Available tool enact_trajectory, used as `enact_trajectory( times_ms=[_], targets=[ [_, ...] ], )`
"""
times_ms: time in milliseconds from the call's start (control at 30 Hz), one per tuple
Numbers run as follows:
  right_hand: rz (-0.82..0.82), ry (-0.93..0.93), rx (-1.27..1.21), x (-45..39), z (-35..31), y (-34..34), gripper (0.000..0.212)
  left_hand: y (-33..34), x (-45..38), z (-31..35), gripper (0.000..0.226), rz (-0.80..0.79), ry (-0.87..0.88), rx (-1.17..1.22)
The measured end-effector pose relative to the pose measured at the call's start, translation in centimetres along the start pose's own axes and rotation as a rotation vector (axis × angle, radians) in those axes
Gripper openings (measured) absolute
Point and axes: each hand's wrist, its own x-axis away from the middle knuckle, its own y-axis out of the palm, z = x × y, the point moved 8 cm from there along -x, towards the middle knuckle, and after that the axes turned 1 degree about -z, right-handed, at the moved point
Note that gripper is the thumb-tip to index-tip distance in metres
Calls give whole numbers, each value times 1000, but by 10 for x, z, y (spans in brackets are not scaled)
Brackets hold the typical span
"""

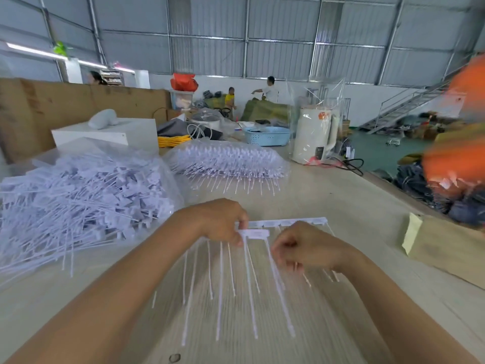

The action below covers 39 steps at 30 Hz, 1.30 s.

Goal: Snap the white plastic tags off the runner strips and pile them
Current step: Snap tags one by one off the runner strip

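A white runner strip [288, 222] lies across the table in front of me, its long thin tag tails [220, 285] pointing toward me. My left hand [223, 222] grips the strip's left end, thumb on a tag head [256, 234]. My right hand [301, 245] curls round tails on the strip's right part. A large heap of loose white tags [78, 200] sits on clear plastic at the left. Behind the strip lies a bagged stack of uncut runner strips [228, 161].
A white box [110, 135] stands behind the heap, a blue basket [267, 135] and a bagged white kettle [315, 135] farther back. A cardboard box [446, 248] sits at the right table edge. A blurred orange shape [456, 153] is at the right. People stand far off.
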Motion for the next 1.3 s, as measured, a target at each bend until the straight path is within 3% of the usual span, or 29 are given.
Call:
enact_trajectory(
  times_ms=[100,167,267,433,533,600,700,800,867,1000,1100,1200,1300],
  targets=[
    [352,15,-350,-2,9,-27,27,-7,-2,20,18,161,100,156],
    [325,69,-561,-6,15,-22,40,-8,-3,27,19,251,132,136],
    [223,112,-688,-8,16,-13,57,-8,-3,33,20,334,162,28],
    [356,-26,-434,-4,15,-28,40,-18,4,56,21,575,296,-291],
    [386,-74,-578,-4,17,-29,34,-15,16,72,14,721,426,-501],
    [422,-131,-552,-4,13,-33,33,-12,15,73,18,682,434,-530],
    [448,-235,-346,0,3,-36,34,-4,2,65,35,499,374,-413],
    [446,-304,-181,8,-8,-44,33,-3,-3,48,45,279,311,89],
    [463,-337,-189,10,-11,-52,29,-9,-2,43,44,235,300,434],
    [558,-211,-441,11,4,-67,29,-18,6,49,35,135,323,710],
    [728,20,-918,34,52,-101,26,-23,14,45,43,44,333,933],
    [497,34,-1361,29,50,-94,27,-25,10,29,52,156,236,968],
    [299,56,-1303,13,25,-63,24,-11,4,29,22,97,163,907]
  ],
)
